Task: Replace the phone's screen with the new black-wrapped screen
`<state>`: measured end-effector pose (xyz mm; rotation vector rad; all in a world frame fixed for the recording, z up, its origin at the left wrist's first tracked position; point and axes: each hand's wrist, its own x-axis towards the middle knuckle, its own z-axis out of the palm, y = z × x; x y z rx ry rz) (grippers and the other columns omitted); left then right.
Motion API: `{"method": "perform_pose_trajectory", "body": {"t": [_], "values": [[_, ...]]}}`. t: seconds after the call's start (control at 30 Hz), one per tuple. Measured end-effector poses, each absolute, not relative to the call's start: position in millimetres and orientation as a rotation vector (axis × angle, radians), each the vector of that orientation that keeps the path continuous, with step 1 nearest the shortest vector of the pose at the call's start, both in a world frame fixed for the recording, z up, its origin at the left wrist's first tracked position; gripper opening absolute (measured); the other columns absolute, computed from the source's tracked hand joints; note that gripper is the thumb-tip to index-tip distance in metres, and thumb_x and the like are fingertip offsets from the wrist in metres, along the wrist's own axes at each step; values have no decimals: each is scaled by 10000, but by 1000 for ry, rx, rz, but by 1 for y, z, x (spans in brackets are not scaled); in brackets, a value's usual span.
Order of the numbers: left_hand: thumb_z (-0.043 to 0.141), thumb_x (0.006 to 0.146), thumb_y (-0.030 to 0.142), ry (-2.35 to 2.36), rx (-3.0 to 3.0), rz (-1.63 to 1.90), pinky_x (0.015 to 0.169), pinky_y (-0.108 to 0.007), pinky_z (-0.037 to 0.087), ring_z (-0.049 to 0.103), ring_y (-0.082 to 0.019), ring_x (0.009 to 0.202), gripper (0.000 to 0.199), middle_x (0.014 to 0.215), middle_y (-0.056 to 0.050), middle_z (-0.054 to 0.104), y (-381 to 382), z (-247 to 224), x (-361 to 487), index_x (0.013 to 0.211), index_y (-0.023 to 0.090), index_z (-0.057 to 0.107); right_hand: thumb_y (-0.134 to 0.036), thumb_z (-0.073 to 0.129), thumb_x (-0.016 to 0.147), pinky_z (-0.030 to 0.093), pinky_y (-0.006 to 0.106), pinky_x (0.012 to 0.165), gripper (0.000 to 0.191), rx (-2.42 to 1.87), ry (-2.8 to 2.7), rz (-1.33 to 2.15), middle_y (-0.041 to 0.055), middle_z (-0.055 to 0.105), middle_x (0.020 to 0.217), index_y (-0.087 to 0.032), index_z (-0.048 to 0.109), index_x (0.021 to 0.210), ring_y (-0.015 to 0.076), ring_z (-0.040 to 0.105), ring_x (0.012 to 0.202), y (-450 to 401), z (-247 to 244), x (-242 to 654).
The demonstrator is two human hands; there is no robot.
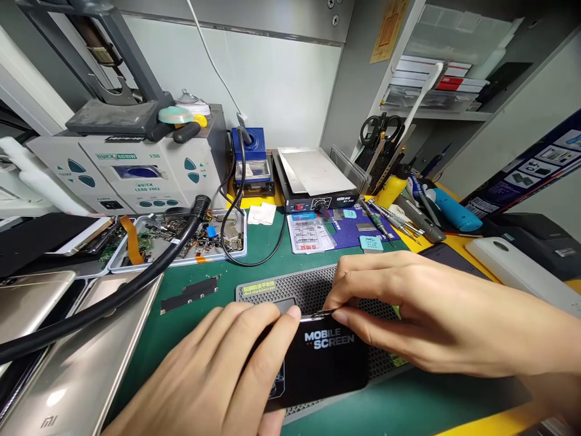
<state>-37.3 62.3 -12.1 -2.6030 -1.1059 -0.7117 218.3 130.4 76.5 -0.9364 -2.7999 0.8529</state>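
Note:
A black phone screen (329,369) lettered "MOBILE SCREEN" is tilted toward me above a grey honeycomb-patterned pad (267,295). My left hand (227,357) is wrapped around its left part, fingers along the upper edge and another finger showing underneath. At that same upper edge, my right hand (385,303) pinches with thumb and forefinger. A thin dark strip shows between the right fingertips and the edge, too small to name. A dark flat piece partly shows behind the left fingertips.
A thin black metal plate (190,293) lies on the green mat at left. Behind it are a tray of circuit boards (242,233), a hot-air station (136,169) with a black hose (149,275), and a hot plate (313,172). Gold phone backs (97,339) lie left; tools stand right.

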Motion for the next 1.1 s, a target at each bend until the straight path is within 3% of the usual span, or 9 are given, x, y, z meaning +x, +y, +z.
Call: {"method": "perform_pose_trajectory", "body": {"t": [0.33,0.5,0.63,0.77,0.9,1.0,1.1], "values": [[559,834,334,-1211,-2631,-685,1029,-406,423,582,-254,1138,529,1250,-65,647,60,-18,-39,1340,180,559,-219,525,993,472,272,713,114,-1003,-2775,733,20,650,925,-204,638,986,153,589,801,138,63,215],[666,766,318,-1415,-2704,-613,1158,-422,392,515,-253,1318,701,1414,-27,578,58,-16,-46,1437,247,473,-262,608,966,466,253,660,69,-1122,-2456,588,6,670,890,-212,655,972,141,603,760,121,59,226],[698,789,373,-1392,-2811,-603,1118,-472,462,528,-290,1310,709,1397,-79,592,64,-12,-51,1435,197,464,-247,671,932,502,259,734,99,-1162,-2362,670,11,681,974,-254,668,1031,161,632,860,81,42,241],[629,845,378,-1371,-2882,-624,1004,-463,534,593,-274,1179,588,1273,-83,637,68,-7,-50,1384,177,508,-174,645,940,495,264,764,133,-1120,-2460,701,22,652,978,-236,647,1058,149,614,854,51,24,242],[539,893,460,-1346,-2894,-586,915,-460,567,615,-250,1106,602,1226,-42,639,69,-5,-50,1418,171,481,-157,598,954,475,295,672,101,-992,-2579,331,57,633,901,-173,644,1042,168,588,780,43,14,231],[476,897,481,-1317,-2892,-595,927,-485,545,624,-244,1134,635,1250,-39,639,67,-4,-47,1411,108,480,-142,594,943,484,330,683,93,-901,-2612,97,75,654,853,-155,655,1012,194,602,774,42,12,228],[361,897,486,-1332,-2886,-550,959,-504,494,606,-266,1187,700,1282,-53,620,65,-3,-40,1420,28,439,-137,615,921,503,333,703,79,-906,-2568,134,79,667,865,-168,667,972,198,629,779,42,15,232]]}}
